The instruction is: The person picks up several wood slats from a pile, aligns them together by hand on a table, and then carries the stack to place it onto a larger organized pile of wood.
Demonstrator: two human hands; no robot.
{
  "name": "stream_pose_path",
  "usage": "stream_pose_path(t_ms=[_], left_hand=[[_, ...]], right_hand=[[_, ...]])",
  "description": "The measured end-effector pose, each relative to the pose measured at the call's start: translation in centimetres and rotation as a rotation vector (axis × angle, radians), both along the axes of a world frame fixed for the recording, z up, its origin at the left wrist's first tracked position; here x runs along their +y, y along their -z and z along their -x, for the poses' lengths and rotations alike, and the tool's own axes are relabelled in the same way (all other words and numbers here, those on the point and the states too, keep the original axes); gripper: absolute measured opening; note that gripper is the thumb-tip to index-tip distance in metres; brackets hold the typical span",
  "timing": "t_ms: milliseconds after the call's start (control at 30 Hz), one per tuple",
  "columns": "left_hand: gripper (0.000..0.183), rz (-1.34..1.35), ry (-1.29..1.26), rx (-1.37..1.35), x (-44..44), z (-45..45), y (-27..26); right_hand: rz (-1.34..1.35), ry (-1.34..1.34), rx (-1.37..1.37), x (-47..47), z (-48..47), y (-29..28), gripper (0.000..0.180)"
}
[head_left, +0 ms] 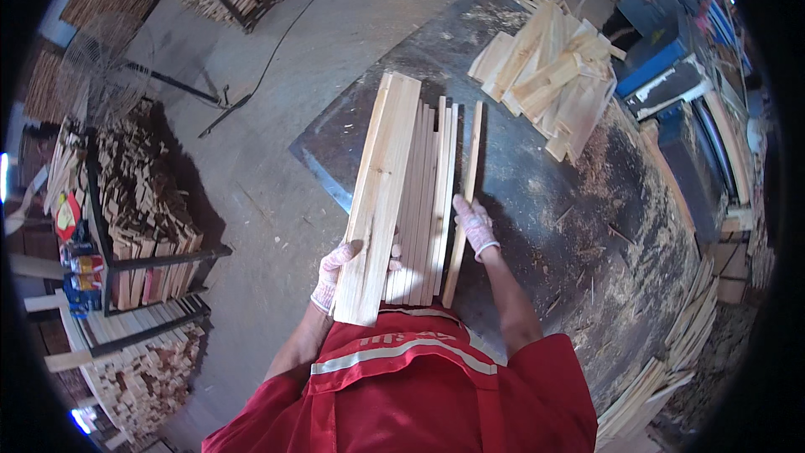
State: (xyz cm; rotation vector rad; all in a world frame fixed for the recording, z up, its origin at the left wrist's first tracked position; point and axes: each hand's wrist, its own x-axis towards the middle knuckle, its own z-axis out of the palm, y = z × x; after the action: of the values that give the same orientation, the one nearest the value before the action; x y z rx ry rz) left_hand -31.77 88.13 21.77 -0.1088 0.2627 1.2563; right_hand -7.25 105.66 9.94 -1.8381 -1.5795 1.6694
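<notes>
My left hand (332,272), in a pale knitted glove, grips a wide pale wooden board (379,189) by its lower part. A second board edge shows along the left side, and fingertips appear at the right side. Just right of it, a row of narrow wooden strips (412,220) lies lengthwise on the dark metal table, partly hidden by the board. My gloved right hand (478,226) holds a single strip (473,151) at the right of the row, standing a little apart from it. Its fingertips curl over the strip's edge.
A heap of loose boards (553,75) lies on the far part of the dark table (509,182), with sawdust at right. A blue machine (654,69) stands beyond. To the left are a fan (100,69), a cable (277,50) and racks of wood pieces (151,201).
</notes>
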Motion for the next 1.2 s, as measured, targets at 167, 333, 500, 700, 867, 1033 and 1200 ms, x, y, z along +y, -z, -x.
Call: stream_pose_path(t_ms=[167,333,500,700,867,1033,1200], left_hand=[[0.088,0.051,-0.012,-0.02,-0.2,-0.1,0.0],[0.104,0.09,-0.004,0.681,0.5,-1.5,-1.3],[0.107,-0.027,0.051,1.401,2.1,-3.9,1.0],[0.068,0.063,-0.225,0.936,2.8,-3.1,-1.8],[0.074,0.189,0.001,1.211,2.8,-5.1,-2.3],[0.048,0.291,-0.298,0.798,0.9,-7.1,-5.0],[0.041,0.345,-0.508,0.753,-2.9,-7.6,-5.2]], right_hand=[[-0.401,-0.132,-0.209,-1.8,1.2,3.3,0.071],[-0.057,0.055,0.554,-2.5,5.9,-6.6,0.07],[0.004,-0.012,0.674,-3.3,7.6,-7.7,0.081],[0.314,0.186,1.058,-2.7,4.4,-13.3,0.056],[0.122,0.155,0.994,-3.4,4.6,-12.3,0.051],[0.287,0.095,1.144,-2.2,3.1,-11.8,0.042],[0.413,0.017,1.283,-2.8,4.0,-15.5,0.056]])
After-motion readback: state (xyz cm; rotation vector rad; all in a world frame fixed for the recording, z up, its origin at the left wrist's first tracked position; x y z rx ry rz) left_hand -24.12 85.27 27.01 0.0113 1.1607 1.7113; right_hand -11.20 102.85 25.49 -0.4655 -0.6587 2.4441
